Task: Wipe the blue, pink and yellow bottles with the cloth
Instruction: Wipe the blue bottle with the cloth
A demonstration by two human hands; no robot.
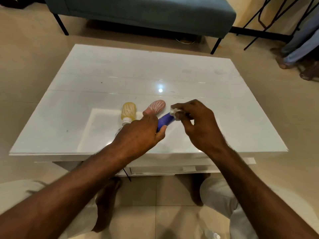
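My left hand [141, 133] grips the lower end of the blue bottle [165, 121], holding it tilted above the white table [86, 107]. My right hand [198, 123] pinches a small white cloth [176, 112] against the bottle's far end. The pink bottle [155, 106] lies on its side just behind my left hand, its neck hidden by my fingers. To its left the yellow bottle [128, 112] lies with its white cap toward me. Both carry white streaked patterns.
A teal bench [146, 12] on black legs stands beyond the table. Black stand legs [269, 23] and another person's feet [293, 61] are at the far right. My knees and bare feet sit under the table's near edge.
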